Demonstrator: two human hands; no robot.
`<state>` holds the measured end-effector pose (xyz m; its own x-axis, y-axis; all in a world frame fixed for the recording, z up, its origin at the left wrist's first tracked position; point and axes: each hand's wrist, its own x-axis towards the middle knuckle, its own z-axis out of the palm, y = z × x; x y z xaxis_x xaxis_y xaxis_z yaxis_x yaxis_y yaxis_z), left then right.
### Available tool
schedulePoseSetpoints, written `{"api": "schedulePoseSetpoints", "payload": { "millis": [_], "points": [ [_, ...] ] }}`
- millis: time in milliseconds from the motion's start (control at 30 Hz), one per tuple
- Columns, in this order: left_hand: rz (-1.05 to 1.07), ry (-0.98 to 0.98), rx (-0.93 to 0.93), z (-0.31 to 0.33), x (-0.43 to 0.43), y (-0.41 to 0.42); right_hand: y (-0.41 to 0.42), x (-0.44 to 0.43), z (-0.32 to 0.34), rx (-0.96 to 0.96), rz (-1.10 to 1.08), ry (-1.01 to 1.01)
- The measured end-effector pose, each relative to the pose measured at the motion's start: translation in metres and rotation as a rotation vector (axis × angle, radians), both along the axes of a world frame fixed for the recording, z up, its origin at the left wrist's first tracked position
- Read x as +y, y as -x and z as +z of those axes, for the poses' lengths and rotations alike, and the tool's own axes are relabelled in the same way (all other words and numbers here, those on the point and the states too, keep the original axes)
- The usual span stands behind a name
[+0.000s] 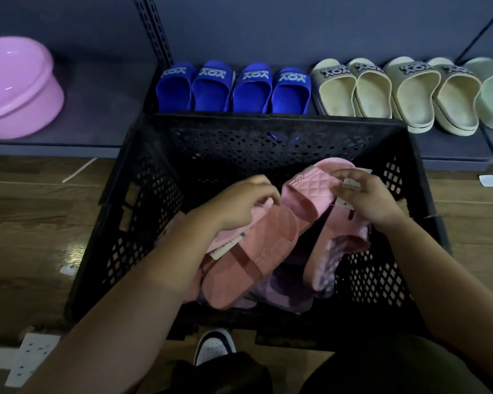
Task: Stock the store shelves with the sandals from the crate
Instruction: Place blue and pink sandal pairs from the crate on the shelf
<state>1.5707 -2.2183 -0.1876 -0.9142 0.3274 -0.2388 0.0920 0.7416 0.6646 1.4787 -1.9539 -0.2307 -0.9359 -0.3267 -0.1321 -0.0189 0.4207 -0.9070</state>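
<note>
The person bends over the black crate (143, 194) on the floor, in front of the low shelf (106, 109). The pink sandals are all in the crate, in a loose pile.

The left hand (239, 206) has its fingers curled round the edge of a pale sandal (234, 233), which lies partly under a darker sandal (256, 251). The right hand (367, 197) pinches a paper tag (350, 184) beside the quilted sandal (310, 191). I cannot tell if it also holds the sandal itself.

I think these sandals are light foam or rubber. They would bend a little and would not break if dropped. The smooth sole may slip, so the strap over the foot is the best place to grip, with fingers hooked under it. The tag is thin and could tear, so I would not lift by it.

On the shelf, the blue sandals (234, 89) and cream sandals (396, 92) stand in pairs.
</note>
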Motion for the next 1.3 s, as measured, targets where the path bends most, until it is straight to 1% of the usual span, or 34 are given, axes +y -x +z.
{"api": "schedulePoseSetpoints", "payload": {
  "millis": [33,100,167,233,333,433,533,633,700,800,933,1067,1167,1300],
  "points": [
    [-0.055,0.026,-0.017,-0.003,0.005,0.003,0.000,0.000,0.000,-0.002,-0.001,-0.004],
    [-0.176,0.203,-0.020,-0.010,0.014,0.007,0.001,0.000,-0.001,0.004,0.005,-0.022],
    [-0.194,0.337,-0.109,-0.010,0.019,0.010,0.001,0.000,-0.001,0.018,0.014,-0.048],
    [-0.187,0.366,-0.206,-0.007,0.022,0.011,0.001,0.001,0.000,0.029,0.023,-0.067],
    [-0.281,0.416,-0.184,-0.009,0.022,0.012,0.001,0.000,0.001,0.021,0.026,-0.053],
    [-0.357,0.493,-0.110,-0.014,0.023,0.012,0.001,-0.001,0.003,0.001,0.017,-0.029],
    [-0.331,0.471,-0.048,-0.017,0.021,0.012,0.000,-0.001,0.004,-0.008,0.018,-0.024],
    [-0.238,0.425,-0.111,-0.016,0.004,0.016,0.003,-0.001,0.008,-0.005,-0.018,-0.014],
    [-0.190,0.443,-0.157,-0.011,-0.011,0.019,0.003,-0.002,0.013,-0.017,-0.054,-0.004],
    [-0.105,0.435,-0.191,0.002,-0.032,0.015,0.001,-0.010,0.025,-0.027,-0.051,-0.056],
    [0.033,0.397,-0.204,0.047,-0.058,-0.001,-0.010,-0.027,0.071,-0.028,-0.039,-0.077],
    [0.218,0.294,-0.188,0.117,-0.077,-0.011,-0.014,-0.040,0.138,-0.003,-0.034,-0.168],
    [0.275,0.343,-0.111,0.176,-0.081,-0.010,-0.013,-0.042,0.196,-0.033,-0.083,-0.214],
    [0.310,0.391,-0.043,0.257,-0.080,-0.004,-0.017,-0.039,0.287,-0.056,-0.109,-0.174]
  ]
}}
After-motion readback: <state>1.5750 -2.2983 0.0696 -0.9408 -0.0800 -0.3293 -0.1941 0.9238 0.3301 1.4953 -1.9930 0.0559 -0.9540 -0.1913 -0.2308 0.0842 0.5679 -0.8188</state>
